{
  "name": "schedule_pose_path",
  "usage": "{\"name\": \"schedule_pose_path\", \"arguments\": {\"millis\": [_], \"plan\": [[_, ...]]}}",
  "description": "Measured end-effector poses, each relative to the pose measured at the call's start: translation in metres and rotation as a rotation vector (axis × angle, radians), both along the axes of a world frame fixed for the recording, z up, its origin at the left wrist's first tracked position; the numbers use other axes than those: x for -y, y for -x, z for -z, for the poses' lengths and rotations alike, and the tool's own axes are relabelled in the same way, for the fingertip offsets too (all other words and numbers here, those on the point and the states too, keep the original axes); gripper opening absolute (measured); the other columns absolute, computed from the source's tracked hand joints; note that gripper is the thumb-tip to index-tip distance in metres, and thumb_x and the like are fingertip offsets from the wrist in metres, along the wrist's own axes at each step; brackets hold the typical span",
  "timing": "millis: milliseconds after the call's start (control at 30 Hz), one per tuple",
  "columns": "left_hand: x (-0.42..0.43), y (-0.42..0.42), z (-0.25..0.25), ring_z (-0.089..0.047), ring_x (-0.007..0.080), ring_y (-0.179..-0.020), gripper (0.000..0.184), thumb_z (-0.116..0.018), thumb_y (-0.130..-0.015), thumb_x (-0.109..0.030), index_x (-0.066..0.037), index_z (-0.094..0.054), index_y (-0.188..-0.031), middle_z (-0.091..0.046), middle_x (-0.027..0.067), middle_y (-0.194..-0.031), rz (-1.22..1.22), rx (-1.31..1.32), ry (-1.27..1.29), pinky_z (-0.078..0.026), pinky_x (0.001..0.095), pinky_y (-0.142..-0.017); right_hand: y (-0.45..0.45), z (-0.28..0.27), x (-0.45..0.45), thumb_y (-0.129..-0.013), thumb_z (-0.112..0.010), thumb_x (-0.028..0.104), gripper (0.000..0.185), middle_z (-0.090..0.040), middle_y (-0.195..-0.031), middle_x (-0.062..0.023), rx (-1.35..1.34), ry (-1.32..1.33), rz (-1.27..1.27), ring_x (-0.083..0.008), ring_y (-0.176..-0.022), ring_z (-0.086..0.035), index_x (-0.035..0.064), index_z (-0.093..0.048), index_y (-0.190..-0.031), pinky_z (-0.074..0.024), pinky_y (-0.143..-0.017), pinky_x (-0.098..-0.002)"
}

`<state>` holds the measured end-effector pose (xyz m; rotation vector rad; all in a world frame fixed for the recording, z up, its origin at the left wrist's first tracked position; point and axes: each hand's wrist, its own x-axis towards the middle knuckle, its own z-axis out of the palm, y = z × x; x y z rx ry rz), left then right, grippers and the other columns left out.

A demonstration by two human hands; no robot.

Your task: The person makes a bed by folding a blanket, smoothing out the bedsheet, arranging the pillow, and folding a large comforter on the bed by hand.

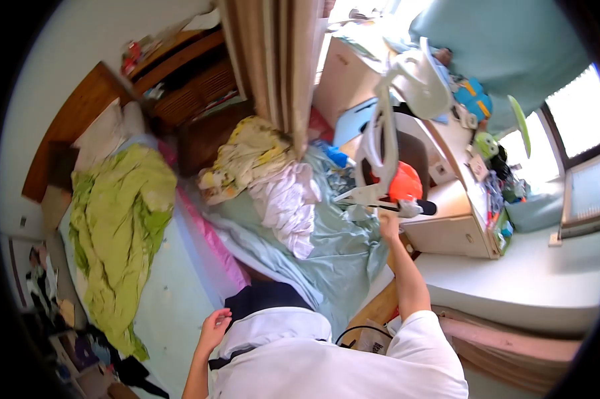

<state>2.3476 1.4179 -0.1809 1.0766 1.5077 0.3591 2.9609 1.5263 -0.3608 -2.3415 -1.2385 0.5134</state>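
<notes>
My right hand (388, 225) reaches forward with its fingers closed around part of a white office chair (390, 143), close to the armrest. The chair has a white curved back frame, a headrest and a dark seat. An orange-red item (405, 181) lies on the seat. My left hand (216, 326) hangs beside my waist, fingers loosely bent and somewhat apart, holding nothing. It is nearest to the dark cloth at my waist and the edge of the light blue bed.
At left a bed (180, 299) carries a rumpled green blanket (117, 233). A second bed ahead has a light green sheet (333, 246), a white cloth (287, 203) and a yellow patterned cover (253, 156). A cluttered desk (446, 233) stands behind the chair, near windows.
</notes>
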Motion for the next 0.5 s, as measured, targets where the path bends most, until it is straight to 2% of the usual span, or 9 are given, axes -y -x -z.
{"name": "schedule_pose_path", "arguments": {"millis": [33, 67, 100, 133, 167, 233, 400, 500], "plan": [[0.005, 0.006, 0.0, -0.059, 0.016, -0.09, 0.026, -0.057, -0.084, -0.009, -0.003, -0.057, -0.109, -0.063, 0.007, -0.1, -0.016, 0.005, 0.005, -0.048, 0.0285, -0.077, 0.018, 0.025, 0.019, -0.068, -0.058, 0.012, 0.032, -0.063, -0.085, -0.0182, -0.049, 0.118, -0.219, -0.0323, -0.076, -0.061, 0.004, -0.063, -0.098, -0.0487, -0.073, -0.0387], [0.008, 0.01, 0.002, -0.059, 0.0162, -0.09, 0.026, -0.056, -0.084, -0.009, -0.003, -0.056, -0.11, -0.063, 0.0073, -0.1, -0.038, 0.012, 0.005, -0.048, 0.0287, -0.078, 0.042, 0.048, 0.033, -0.069, -0.059, 0.015, 0.032, -0.065, -0.082, -0.0144, -0.087, 0.293, -0.363, -0.0274, -0.066, -0.062, 0.0052, -0.063, -0.099, -0.05, -0.065, -0.0384], [0.011, 0.014, 0.004, -0.059, 0.0163, -0.091, 0.027, -0.056, -0.084, -0.01, -0.003, -0.056, -0.11, -0.063, 0.0075, -0.1, -0.062, 0.022, 0.003, -0.048, 0.029, -0.078, 0.062, 0.077, 0.058, -0.071, -0.062, 0.018, 0.032, -0.066, -0.082, -0.0103, -0.234, 0.313, -0.526, -0.0233, -0.065, -0.062, 0.0062, -0.064, -0.1, -0.0501, -0.063, -0.0361], [0.017, 0.021, 0.008, -0.059, 0.0163, -0.091, 0.027, -0.056, -0.084, -0.01, -0.003, -0.056, -0.11, -0.063, 0.0076, -0.1, -0.078, 0.019, 0.008, -0.048, 0.0292, -0.079, 0.093, 0.069, 0.07, -0.072, -0.064, 0.02, 0.032, -0.066, -0.082, -0.0085, -0.332, 0.456, -0.684, -0.0218, -0.066, -0.062, 0.007, -0.063, -0.102, -0.0502, -0.062, -0.0341], [0.022, 0.027, 0.012, -0.059, 0.0163, -0.092, 0.027, -0.056, -0.085, -0.01, -0.003, -0.056, -0.111, -0.063, 0.0077, -0.1, -0.095, 0.016, 0.01, -0.048, 0.0294, -0.079, 0.116, 0.081, 0.088, -0.074, -0.065, 0.02, 0.032, -0.067, -0.085, -0.0084, -0.319, 0.421, -0.867, -0.0206, -0.071, -0.062, 0.0078, -0.064, -0.103, -0.0502, -0.065, -0.0335], [0.035, 0.04, 0.016, -0.059, 0.0162, -0.092, 0.027, -0.056, -0.085, -0.01, -0.003, -0.055, -0.111, -0.062, 0.0075, -0.1, -0.108, 0.003, -0.008, -0.048, 0.0298, -0.079, 0.167, 0.063, 0.101, -0.076, -0.064, 0.02, 0.029, -0.067, -0.09, -0.0099, -0.492, 0.776, -0.912, -0.0222, -0.077, -0.063, 0.0085, -0.064, -0.103, -0.0498, -0.07, -0.0339], [0.068, 0.069, 0.022, -0.059, 0.0171, -0.09, 0.028, -0.056, -0.084, -0.011, -0.004, -0.055, -0.111, -0.062, 0.0079, -0.1, -0.245, 0.026, -0.012, -0.048, 0.0302, -0.079, 0.228, 0.044, 0.102, -0.077, -0.062, 0.018, 0.023, -0.066, -0.092, -0.0129, -0.261, 0.725, -1.081, -0.0274, -0.082, -0.063, 0.0093, -0.065, -0.098, -0.0496, -0.073, -0.0354], [0.083, 0.093, 0.028, -0.06, 0.0181, -0.089, 0.029, -0.056, -0.084, -0.01, -0.003, -0.054, -0.112, -0.062, 0.009, -0.102, -0.264, 0.008, -0.037, -0.049, 0.0305, -0.077, 0.236, 0.058, 0.081, -0.076, -0.06, 0.017, 0.022, -0.066, -0.091, -0.0123, -0.127, 0.68, -1.134, -0.0276, -0.08, -0.062, 0.0097, -0.066, -0.096, -0.0493, -0.073, -0.0355]]}}
